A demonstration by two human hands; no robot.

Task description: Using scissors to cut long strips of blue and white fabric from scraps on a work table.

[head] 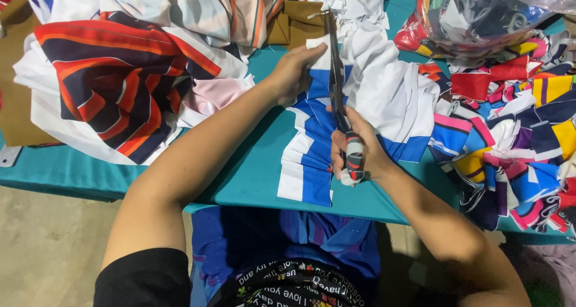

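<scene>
Two bare hands work over a teal worktop strewn with cloth. The right hand has its grip clenched around the wrapped handles of a pair of large scissors, whose long dark blades point away from the person and lie along a strip of blue-and-white fabric. That strip runs from the near edge of the worktop up toward the middle, partly folded on itself. The left hand lies on the far end of the same strip, just beside the blades, fingers pressed down on a white patch of it — whether it pinches the cloth or only pins it flat cannot be told. To the left lies a heap of navy, red and orange striped fabric, with a pale pink piece at its edge. White fabric is bunched just right of the scissors. Farther right sits a pile of many-coloured offcuts, and above it a clear plastic bag stuffed with more scraps.
</scene>
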